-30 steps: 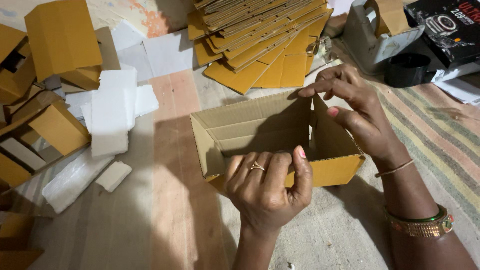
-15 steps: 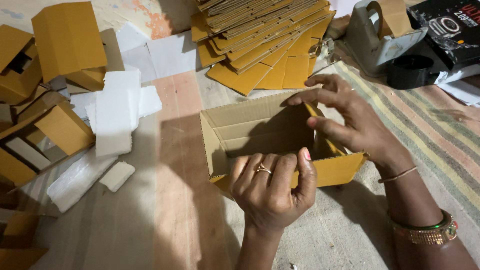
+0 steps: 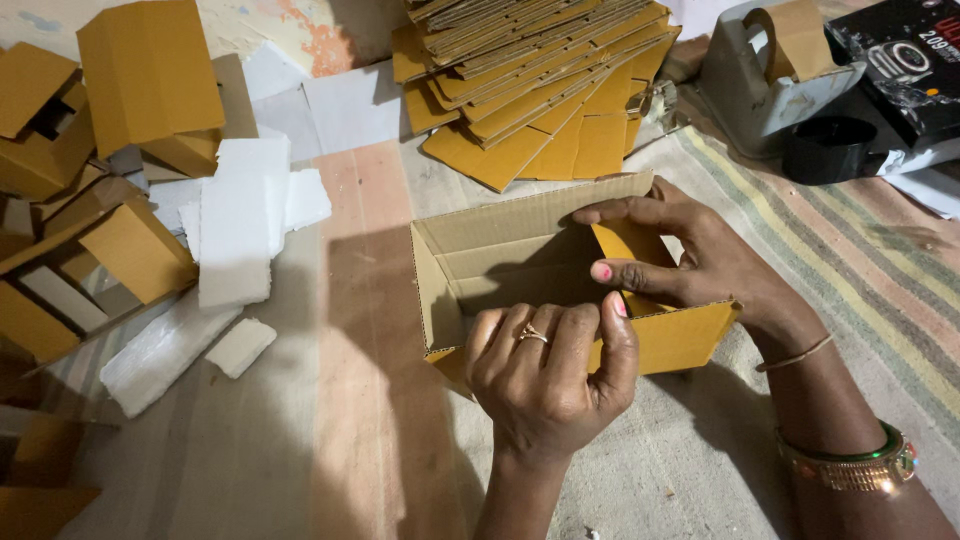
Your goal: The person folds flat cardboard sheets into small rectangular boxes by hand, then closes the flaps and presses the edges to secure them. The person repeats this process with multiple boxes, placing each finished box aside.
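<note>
An open yellow-brown cardboard box [image 3: 500, 250] sits on the striped mat in the middle of the view. My left hand [image 3: 545, 375] grips its near wall, fingers curled over the rim. At the box's right end, my right hand [image 3: 690, 260] presses a yellow flap inward, with the thumb and fingers inside the box. The box's inside is plain brown and partly in shadow.
A fanned stack of flat yellow cardboard blanks [image 3: 540, 80] lies behind the box. Folded yellow boxes [image 3: 140, 90] and white foam pieces [image 3: 235, 220] crowd the left. A grey tape dispenser [image 3: 770, 75] and a black tape roll [image 3: 828, 150] stand at the upper right.
My right hand has pushed the right end flap further into the box. The left hand has kept its grip on the near wall, and the box has shifted slightly right.
</note>
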`<act>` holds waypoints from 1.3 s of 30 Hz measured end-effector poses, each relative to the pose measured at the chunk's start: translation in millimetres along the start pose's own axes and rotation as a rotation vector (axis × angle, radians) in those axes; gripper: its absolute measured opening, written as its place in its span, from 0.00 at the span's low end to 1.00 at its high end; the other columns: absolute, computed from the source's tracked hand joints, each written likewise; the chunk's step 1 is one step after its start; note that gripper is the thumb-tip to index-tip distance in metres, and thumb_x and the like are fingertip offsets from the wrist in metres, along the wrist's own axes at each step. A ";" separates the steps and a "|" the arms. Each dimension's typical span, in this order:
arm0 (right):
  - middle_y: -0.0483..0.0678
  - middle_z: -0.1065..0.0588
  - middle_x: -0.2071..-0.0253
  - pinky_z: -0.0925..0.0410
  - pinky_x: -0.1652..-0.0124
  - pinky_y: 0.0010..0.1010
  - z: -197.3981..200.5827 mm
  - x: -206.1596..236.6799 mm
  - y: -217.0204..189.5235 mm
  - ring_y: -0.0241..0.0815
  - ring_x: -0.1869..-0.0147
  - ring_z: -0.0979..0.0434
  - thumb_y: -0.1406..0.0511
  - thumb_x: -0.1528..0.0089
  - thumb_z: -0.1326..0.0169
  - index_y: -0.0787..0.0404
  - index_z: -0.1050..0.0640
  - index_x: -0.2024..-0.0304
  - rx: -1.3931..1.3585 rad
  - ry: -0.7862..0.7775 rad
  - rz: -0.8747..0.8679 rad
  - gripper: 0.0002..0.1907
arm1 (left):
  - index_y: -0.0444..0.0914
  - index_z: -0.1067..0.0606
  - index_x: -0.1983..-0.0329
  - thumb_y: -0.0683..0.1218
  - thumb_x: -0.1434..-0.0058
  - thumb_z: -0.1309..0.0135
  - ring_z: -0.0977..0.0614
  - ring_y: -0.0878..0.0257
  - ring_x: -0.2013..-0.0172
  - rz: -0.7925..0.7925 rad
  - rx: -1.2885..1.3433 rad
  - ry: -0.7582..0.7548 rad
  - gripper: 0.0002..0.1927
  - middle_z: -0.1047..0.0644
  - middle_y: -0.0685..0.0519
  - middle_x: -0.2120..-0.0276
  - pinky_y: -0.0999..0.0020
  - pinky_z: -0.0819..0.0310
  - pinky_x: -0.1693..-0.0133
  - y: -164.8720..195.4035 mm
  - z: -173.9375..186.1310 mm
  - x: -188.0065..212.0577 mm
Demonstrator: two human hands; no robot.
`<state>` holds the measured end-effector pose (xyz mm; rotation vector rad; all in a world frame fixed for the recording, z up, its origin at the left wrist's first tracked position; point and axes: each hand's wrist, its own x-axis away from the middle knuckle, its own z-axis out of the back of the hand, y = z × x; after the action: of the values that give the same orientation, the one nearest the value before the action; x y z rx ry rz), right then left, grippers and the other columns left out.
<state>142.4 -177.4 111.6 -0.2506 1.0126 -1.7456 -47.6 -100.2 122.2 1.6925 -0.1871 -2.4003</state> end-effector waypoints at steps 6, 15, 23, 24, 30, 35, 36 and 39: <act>0.47 0.18 0.49 0.29 0.44 0.44 -1.1 -4.7 4.5 0.46 0.43 0.22 0.52 0.52 0.32 0.52 0.19 0.45 0.059 -0.024 0.095 0.32 | 0.40 0.24 0.74 0.45 0.35 0.42 0.27 0.63 0.79 0.001 -0.006 -0.022 0.11 0.28 0.57 0.82 0.63 0.40 0.70 -0.9 1.2 -2.4; 0.45 0.23 0.47 0.30 0.43 0.39 -0.2 -3.9 -8.7 0.43 0.41 0.24 0.57 0.54 0.29 0.53 0.21 0.47 0.034 0.034 0.048 0.32 | 0.38 0.23 0.51 0.45 0.31 0.43 0.15 0.63 0.54 0.183 -0.033 0.336 0.09 0.18 0.50 0.54 0.72 0.18 0.48 -38.7 19.0 -2.0; 0.44 0.26 0.45 0.33 0.40 0.39 -0.3 -1.7 -25.9 0.42 0.37 0.25 0.61 0.55 0.29 0.52 0.24 0.45 -0.008 0.056 0.037 0.35 | 0.32 0.20 0.48 0.35 0.39 0.38 0.20 0.64 0.61 0.752 0.584 0.258 0.15 0.18 0.47 0.59 0.74 0.28 0.58 -82.2 28.3 17.5; 0.44 0.27 0.44 0.32 0.40 0.39 0.5 -1.8 -26.3 0.42 0.37 0.25 0.61 0.54 0.29 0.52 0.24 0.45 -0.010 0.056 0.056 0.34 | 0.31 0.19 0.50 0.35 0.39 0.38 0.21 0.65 0.66 0.816 0.669 0.240 0.14 0.17 0.46 0.62 0.76 0.31 0.64 -84.6 27.8 18.4; 0.43 0.27 0.44 0.32 0.41 0.39 -0.5 -0.2 -26.2 0.41 0.38 0.23 0.61 0.56 0.28 0.51 0.24 0.45 -0.027 0.056 0.024 0.35 | 0.34 0.20 0.53 0.34 0.43 0.44 0.15 0.65 0.59 0.743 0.603 0.159 0.14 0.17 0.49 0.59 0.73 0.19 0.53 -85.2 30.9 21.6; 0.44 0.27 0.45 0.31 0.41 0.40 0.4 0.7 -25.5 0.42 0.39 0.24 0.61 0.55 0.28 0.51 0.24 0.45 -0.006 0.057 0.047 0.35 | 0.36 0.20 0.54 0.33 0.49 0.53 0.19 0.61 0.46 0.462 0.464 0.012 0.21 0.18 0.48 0.52 0.64 0.23 0.42 -88.9 40.4 18.6; 0.44 0.27 0.45 0.30 0.41 0.40 0.8 1.2 -25.5 0.43 0.39 0.24 0.61 0.55 0.28 0.52 0.25 0.45 0.009 0.063 0.049 0.35 | 0.36 0.20 0.54 0.33 0.51 0.53 0.20 0.60 0.44 0.443 0.449 -0.001 0.22 0.19 0.48 0.50 0.63 0.24 0.41 -89.3 41.2 17.8; 0.44 0.26 0.46 0.29 0.42 0.39 0.4 1.0 -25.5 0.43 0.39 0.24 0.61 0.54 0.28 0.53 0.25 0.45 0.022 0.075 0.053 0.34 | 0.35 0.21 0.49 0.34 0.50 0.51 0.25 0.57 0.39 0.335 0.503 -0.031 0.24 0.22 0.46 0.47 0.61 0.31 0.31 -88.9 42.0 15.9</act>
<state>124.9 -176.2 130.2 -0.1440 1.0439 -1.7282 -100.1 -17.9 102.6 1.6334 -1.0646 -2.2394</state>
